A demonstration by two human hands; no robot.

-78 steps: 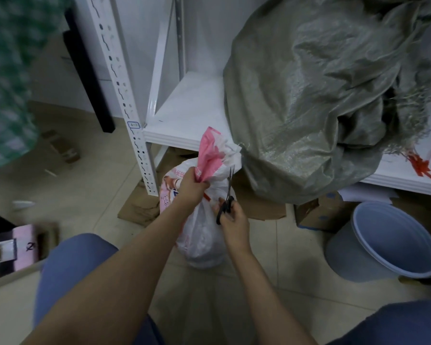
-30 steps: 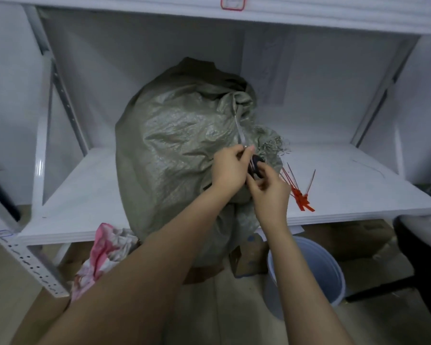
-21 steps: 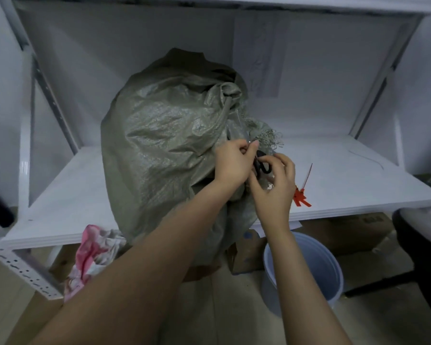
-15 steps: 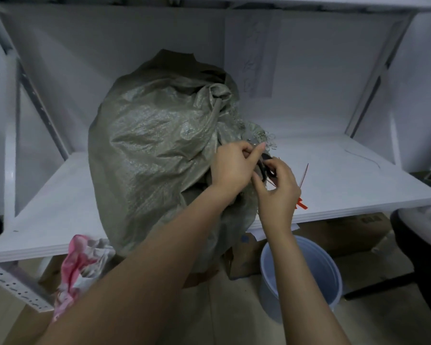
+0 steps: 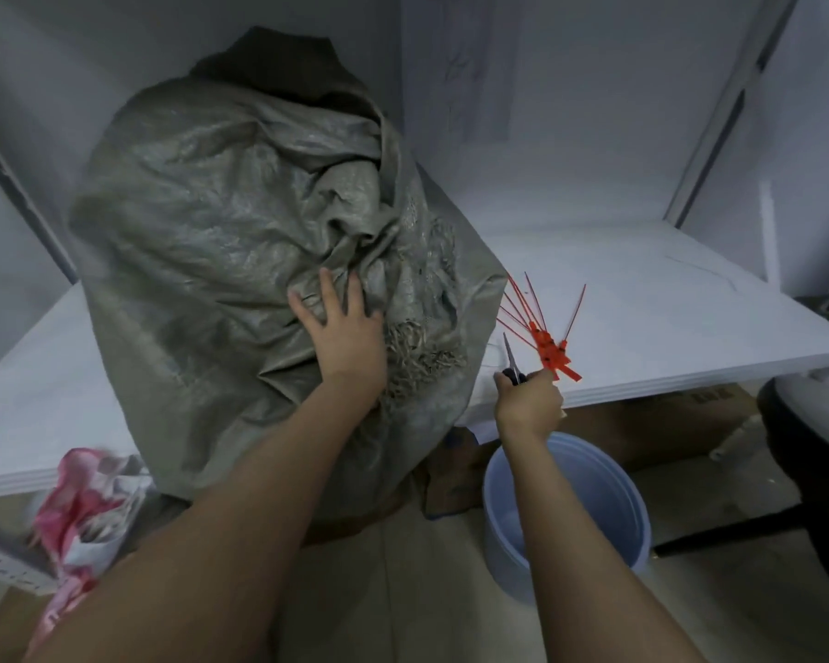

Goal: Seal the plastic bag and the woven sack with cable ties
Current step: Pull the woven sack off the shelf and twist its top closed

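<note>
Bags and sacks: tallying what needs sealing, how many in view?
2. The woven sack sits on the shelf; the pink-and-white plastic bag is lower left, below the shelf edge. Others possibly hidden.

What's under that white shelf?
Cardboard boxes on the floor, with a blue bucket in front. The sack overhanging the shelf edge hides the rest.

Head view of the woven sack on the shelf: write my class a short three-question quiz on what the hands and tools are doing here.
1. True or false: the left hand rests with straight fingers on the woven sack.
2. The right hand grips: A) scissors B) a tape roll C) a knife.
3. Fill in: the red cable ties lie on the white ____ beside the sack.
Key: 1 true; 2 A; 3 shelf.
</note>
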